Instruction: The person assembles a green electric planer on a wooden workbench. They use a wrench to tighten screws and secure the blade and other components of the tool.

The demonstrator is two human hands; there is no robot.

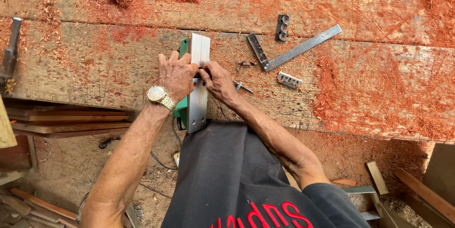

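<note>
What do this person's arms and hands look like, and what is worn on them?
Both forearms are bare. The left hand has a gold-toned wristwatch with a pale round dial and metal link band. The right hand shows no ring or watch; a dark short sleeve covers the upper arm.

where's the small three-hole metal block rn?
Head view, upper middle of the wooden workbench: the three-hole metal block lies above the L-shaped metal bar, up and to the right of the right hand.

Planer (197,86): smooth, bright metal sole, green plastic body. Bench (360,90): rough, worn wood dusted with red shavings. Bracket (294,50), upper right: dull grey metal.
</note>
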